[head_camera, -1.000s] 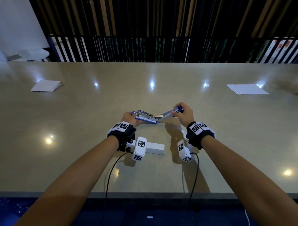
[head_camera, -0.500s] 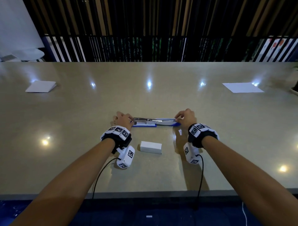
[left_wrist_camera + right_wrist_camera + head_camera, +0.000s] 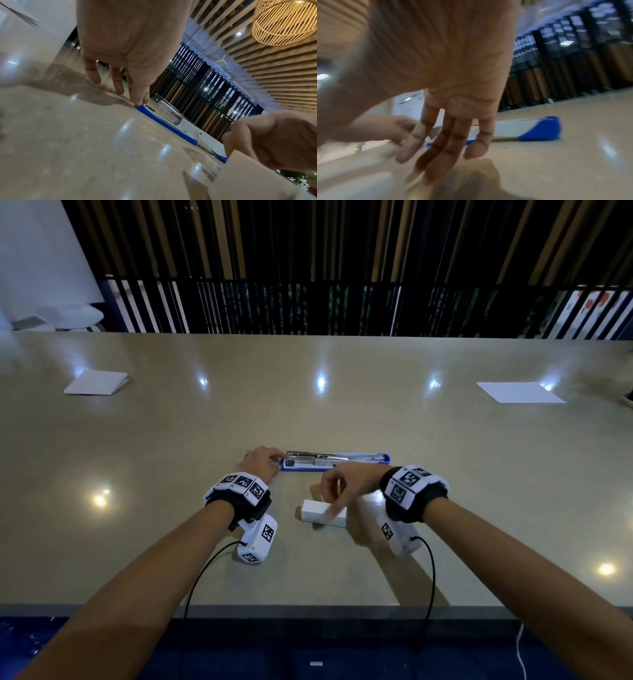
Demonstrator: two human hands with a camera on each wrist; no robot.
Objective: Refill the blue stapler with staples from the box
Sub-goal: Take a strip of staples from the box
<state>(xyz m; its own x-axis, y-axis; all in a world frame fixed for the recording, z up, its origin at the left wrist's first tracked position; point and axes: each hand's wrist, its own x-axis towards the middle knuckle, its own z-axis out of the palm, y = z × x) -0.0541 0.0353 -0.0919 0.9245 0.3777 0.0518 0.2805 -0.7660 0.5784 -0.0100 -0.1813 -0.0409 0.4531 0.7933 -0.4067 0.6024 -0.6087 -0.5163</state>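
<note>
The blue stapler lies swung fully open and flat on the table, its metal staple channel facing up. My left hand rests at its left end with straight fingers, and in the left wrist view the fingertips touch the stapler's blue tip. The white staple box lies closed just in front of the stapler. My right hand hovers over the box with fingers pointing down, one fingertip touching its top. The right wrist view is blurred; it shows straight fingers and the stapler behind.
A folded white paper lies at the far left and a flat white sheet at the far right. The table's front edge runs close below my forearms. Cables hang from both wrist cameras. A dark slatted wall stands behind the table.
The stapler, held up in a V by both hands, was laid flat. My right hand then left its right end and moved back to the white box. The left hand stayed.
</note>
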